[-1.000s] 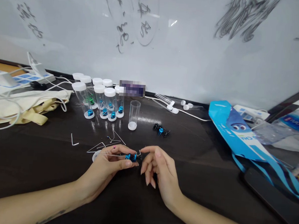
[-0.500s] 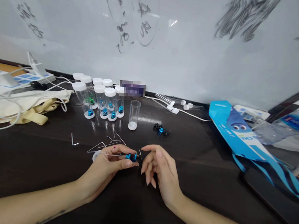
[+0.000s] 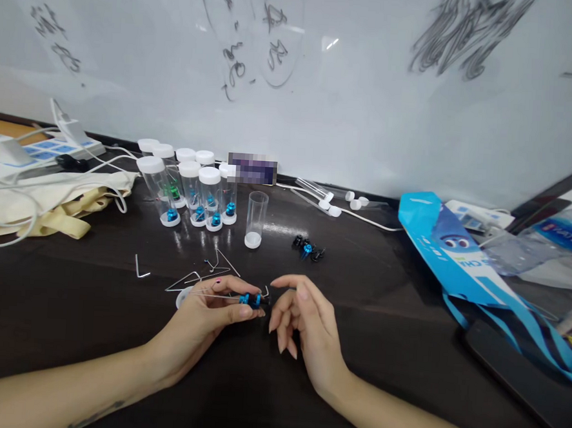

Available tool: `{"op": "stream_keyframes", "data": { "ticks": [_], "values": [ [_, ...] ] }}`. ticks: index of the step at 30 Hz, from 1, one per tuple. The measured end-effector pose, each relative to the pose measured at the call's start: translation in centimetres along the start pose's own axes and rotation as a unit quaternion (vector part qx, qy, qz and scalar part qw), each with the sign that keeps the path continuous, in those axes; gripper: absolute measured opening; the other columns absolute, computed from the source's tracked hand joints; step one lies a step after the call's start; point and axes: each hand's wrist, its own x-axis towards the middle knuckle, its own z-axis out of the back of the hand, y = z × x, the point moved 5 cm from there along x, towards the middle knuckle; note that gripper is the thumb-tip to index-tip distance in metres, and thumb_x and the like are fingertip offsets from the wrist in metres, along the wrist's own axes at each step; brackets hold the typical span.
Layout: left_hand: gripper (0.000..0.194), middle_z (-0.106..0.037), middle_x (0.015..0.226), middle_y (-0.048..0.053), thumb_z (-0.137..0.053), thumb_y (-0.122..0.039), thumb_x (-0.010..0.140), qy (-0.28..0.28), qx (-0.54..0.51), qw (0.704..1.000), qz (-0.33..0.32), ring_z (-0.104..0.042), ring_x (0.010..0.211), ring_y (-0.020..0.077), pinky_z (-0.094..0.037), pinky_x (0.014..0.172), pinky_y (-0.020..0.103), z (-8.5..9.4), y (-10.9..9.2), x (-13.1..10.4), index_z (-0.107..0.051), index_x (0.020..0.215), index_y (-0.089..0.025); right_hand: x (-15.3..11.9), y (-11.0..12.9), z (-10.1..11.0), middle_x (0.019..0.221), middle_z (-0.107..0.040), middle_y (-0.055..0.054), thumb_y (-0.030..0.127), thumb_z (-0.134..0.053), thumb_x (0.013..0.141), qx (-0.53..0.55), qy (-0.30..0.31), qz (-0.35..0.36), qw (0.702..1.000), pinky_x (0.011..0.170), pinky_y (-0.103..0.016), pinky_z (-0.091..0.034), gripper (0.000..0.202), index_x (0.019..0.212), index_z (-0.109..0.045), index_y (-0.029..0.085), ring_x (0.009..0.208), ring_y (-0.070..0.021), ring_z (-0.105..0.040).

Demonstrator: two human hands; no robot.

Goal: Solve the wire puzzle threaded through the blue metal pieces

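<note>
The small blue-and-black part (image 3: 250, 299) is between the thumb and fingers of your left hand (image 3: 211, 314), which pinches it above the worktop (image 3: 382, 304). A thin metal rod (image 3: 220, 296) runs from the part back across your palm, and a small bent metal tip (image 3: 266, 291) stands up at the part's other end. Your right hand (image 3: 311, 325) is relaxed and free, its fingers loosely curled and the index finger pointing towards that tip; whether they touch, you cannot tell from here.

Just behind your left hand, a white cap (image 3: 183, 297) lies partly hidden, with several bent metal keys (image 3: 182, 281) near it and an L-shaped key (image 3: 140, 268) farther left. Beyond your hands, a clear tube (image 3: 257, 212) stands upright on a white base, its top uncovered. To its right lies a little heap of black and blue pieces (image 3: 308, 249). To its left you have a cluster of white-capped tubes (image 3: 209, 196) standing upright, mostly with blue pieces inside. Behind everything rises a whiteboard (image 3: 340, 114).
</note>
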Motion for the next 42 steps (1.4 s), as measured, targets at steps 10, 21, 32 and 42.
{"op": "stream_keyframes", "data": {
  "ticks": [10, 21, 32, 42],
  "values": [
    [0.021, -0.073, 0.084, -0.001, -0.085, -0.012, 0.067, 0.001, -0.001, 1.000, -0.004, -0.072, 0.080, 0.0148, -0.056, 0.081, 0.023, 0.22, -0.02, -0.05, -0.077, 0.085, -0.020, 0.08, 0.07, 0.01, 0.061, -0.061, 0.000, 0.046, -0.042, 0.100, -0.005, 0.001, 0.004, 1.000, 0.031, -0.011, -0.030, 0.039, 0.100, -0.066, 0.015, 0.038, -0.0058, -0.050],
    [0.020, -0.073, 0.086, 0.000, -0.085, -0.013, 0.066, 0.000, -0.001, 1.000, -0.004, -0.073, 0.081, 0.0168, -0.056, 0.082, 0.025, -0.05, -0.12, -0.04, -0.078, 0.083, -0.019, 0.11, -0.06, -0.01, 0.060, -0.060, 0.000, 0.046, -0.041, 0.100, -0.002, 0.004, 0.000, 1.000, 0.031, -0.011, -0.030, 0.040, 0.097, -0.067, 0.014, 0.038, -0.0057, -0.050],
    [0.021, -0.072, 0.084, 0.000, -0.085, -0.012, 0.067, -0.002, 0.003, 1.000, -0.007, -0.072, 0.080, 0.0164, -0.056, 0.082, 0.025, 0.02, -0.13, -0.04, -0.078, 0.085, -0.019, 0.01, 0.00, -0.06, 0.060, -0.060, 0.000, 0.047, -0.042, 0.100, -0.007, -0.003, -0.001, 1.000, 0.031, -0.011, -0.029, 0.040, 0.098, -0.065, 0.014, 0.037, -0.0059, -0.049],
    [0.021, -0.073, 0.083, -0.001, -0.085, -0.012, 0.067, 0.000, 0.003, 1.000, -0.002, -0.072, 0.080, 0.0156, -0.056, 0.080, 0.023, -0.01, -0.11, -0.07, -0.077, 0.085, -0.020, 0.03, -0.05, 0.00, 0.060, -0.060, 0.000, 0.047, -0.041, 0.100, -0.005, -0.001, -0.002, 1.000, 0.031, -0.011, -0.029, 0.041, 0.096, -0.066, 0.014, 0.037, -0.0058, -0.049]
  ]
}}
